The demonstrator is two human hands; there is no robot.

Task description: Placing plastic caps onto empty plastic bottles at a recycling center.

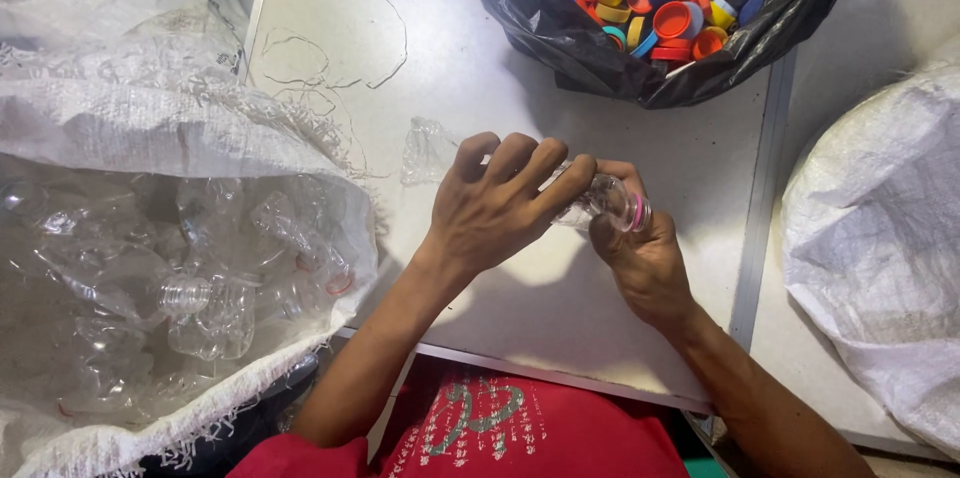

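Clear plastic bottle (590, 200) with a pink cap (636, 211) lies gripped between both hands above the table (480, 68), near its front edge. Left hand (495, 208) clasps the bottle's body; right hand (640, 258) grasps the capped end. Black bag of coloured caps (560, 28) sits at the far edge; a white sack of clear bottles (150, 138) stands left.

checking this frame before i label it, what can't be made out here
- Clear bottle, head view: the left hand covers its body; only the neck end and pink cap show.
- Right hand, head view: its fingertips are tucked under the bottle.
- Black bag of caps: cut off by the top edge.
- White sack on the right: cut off by the right edge, contents hidden.
- Bottles in the left sack: crushed, clear, overlapping; count unclear.
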